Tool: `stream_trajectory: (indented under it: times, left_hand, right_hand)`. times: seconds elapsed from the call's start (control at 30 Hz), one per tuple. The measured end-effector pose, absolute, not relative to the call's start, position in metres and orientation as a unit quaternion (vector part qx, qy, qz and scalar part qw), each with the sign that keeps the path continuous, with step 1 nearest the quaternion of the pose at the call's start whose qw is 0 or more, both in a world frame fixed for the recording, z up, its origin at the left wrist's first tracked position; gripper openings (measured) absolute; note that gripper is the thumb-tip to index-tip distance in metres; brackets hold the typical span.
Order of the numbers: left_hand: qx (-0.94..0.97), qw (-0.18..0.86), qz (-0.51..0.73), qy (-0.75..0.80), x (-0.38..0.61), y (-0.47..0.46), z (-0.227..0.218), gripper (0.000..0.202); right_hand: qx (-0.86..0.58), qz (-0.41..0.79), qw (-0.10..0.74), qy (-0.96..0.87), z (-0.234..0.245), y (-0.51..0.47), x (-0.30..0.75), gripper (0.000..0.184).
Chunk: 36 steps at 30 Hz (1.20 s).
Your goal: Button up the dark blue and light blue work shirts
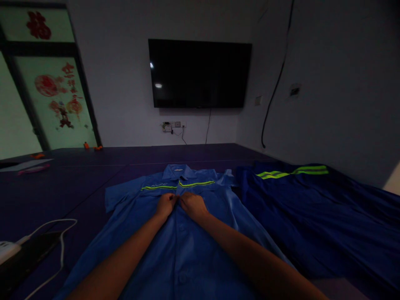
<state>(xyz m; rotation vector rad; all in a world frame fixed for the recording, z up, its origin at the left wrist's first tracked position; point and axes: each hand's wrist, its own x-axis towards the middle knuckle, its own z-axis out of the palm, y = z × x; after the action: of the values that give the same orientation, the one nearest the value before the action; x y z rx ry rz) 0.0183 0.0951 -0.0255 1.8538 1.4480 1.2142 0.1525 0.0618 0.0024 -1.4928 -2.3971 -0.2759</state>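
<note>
Fingers [171,199] of left hand [165,206] and right hand [194,206]: close together, apparently pinching placket [175,250], exact grip too dim to tell. Purple surface [78,189]: broad support. Blue shirt [150,250]: front up, directly under both hands, long axis pointing away, centre line equally near either. Dark-blue garment [296,212]: just beside, right. Collar [170,172]: beyond fingers.

On my feed I count one left hand [165,205], one right hand [194,205], one short-sleeved blue shirt [187,237], one darker blue striped garment [306,208] and one wall-mounted television [200,74].
</note>
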Motion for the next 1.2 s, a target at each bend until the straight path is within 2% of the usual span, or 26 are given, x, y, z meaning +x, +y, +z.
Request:
stream_trajectory:
  times: [0.37, 0.77, 1.2]
  left_hand:
    - [0.65, 0.295, 0.46, 0.528, 0.0191, 0.0945, -0.0249, 0.05]
    - [0.625, 0.328, 0.488, 0.513, 0.021, 0.0901, -0.0243, 0.045]
    - [0.602, 0.333, 0.492, 0.534, 0.0215, 0.0903, -0.0258, 0.041]
  right_hand:
    - [-0.49, -0.102, 0.135, -0.855, -0.0023, 0.0671, 0.1552, 0.026]
    - [-0.497, -0.089, 0.133, -0.853, -0.0023, 0.0676, 0.1547, 0.029]
    - [-0.578, -0.018, 0.24, -0.779, -0.0032, 0.0671, 0.1592, 0.024]
